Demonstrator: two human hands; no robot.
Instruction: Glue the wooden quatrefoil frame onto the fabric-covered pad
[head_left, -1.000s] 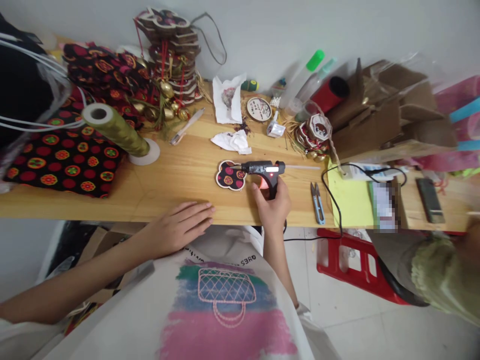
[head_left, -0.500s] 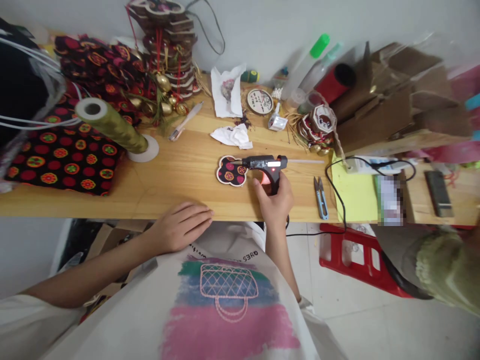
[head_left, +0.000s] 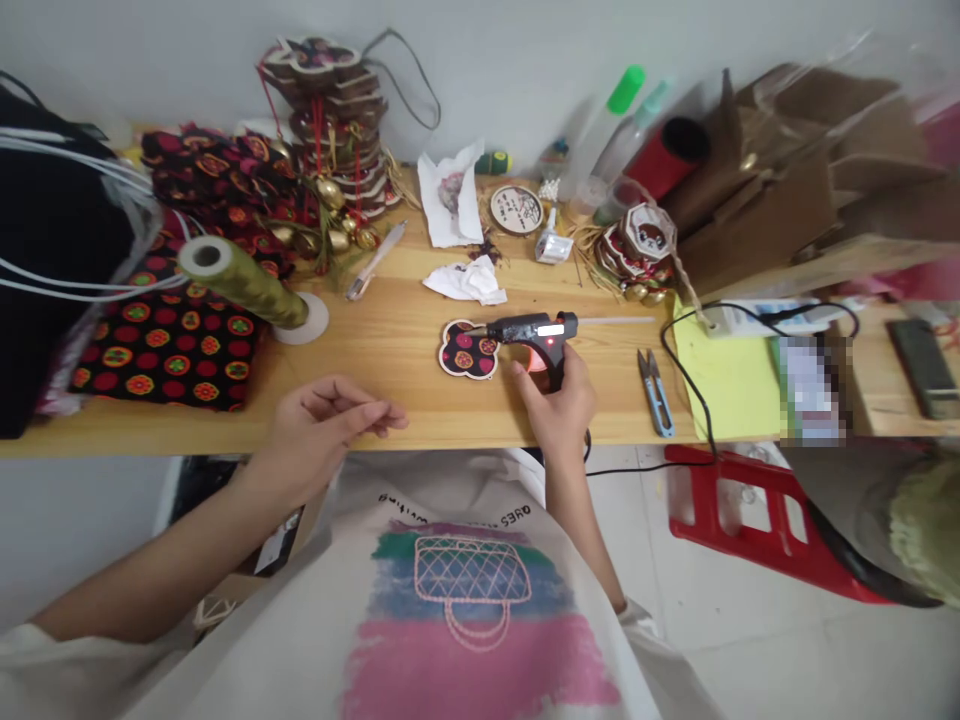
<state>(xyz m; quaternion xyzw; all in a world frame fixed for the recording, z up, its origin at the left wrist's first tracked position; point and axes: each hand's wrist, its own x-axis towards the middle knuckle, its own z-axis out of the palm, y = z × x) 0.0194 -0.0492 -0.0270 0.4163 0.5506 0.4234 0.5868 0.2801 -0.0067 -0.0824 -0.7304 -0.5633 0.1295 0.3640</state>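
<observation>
My right hand (head_left: 562, 405) is wrapped round the handle of a black hot glue gun (head_left: 525, 328) with a lit red light. A clear glue stick (head_left: 619, 320) sticks out of its back end. The nozzle points left, over the top right part of a flower-shaped piece (head_left: 469, 350) with a pale rim and dark patterned fabric, lying on the table (head_left: 390, 350). At the table's front edge, to the left, my left hand (head_left: 330, 425) is loosely bent with its thumb up. I see nothing in it. Blue thread snips (head_left: 655, 393) lie right of my right hand.
Crumpled white paper (head_left: 469, 280) lies behind the flower piece. A spool of green ribbon (head_left: 247, 290) and folded patterned fabric (head_left: 165, 350) stand at the left. Stacked ornaments with bells (head_left: 337, 130) are at the back. The black cord (head_left: 686, 385) crosses yellow paper (head_left: 727, 380) at the right.
My left hand has lifted from lying flat near the edge, moved left and turned thumb up with bent fingers. My right hand keeps the glue gun over the flower piece. The view has shifted slightly.
</observation>
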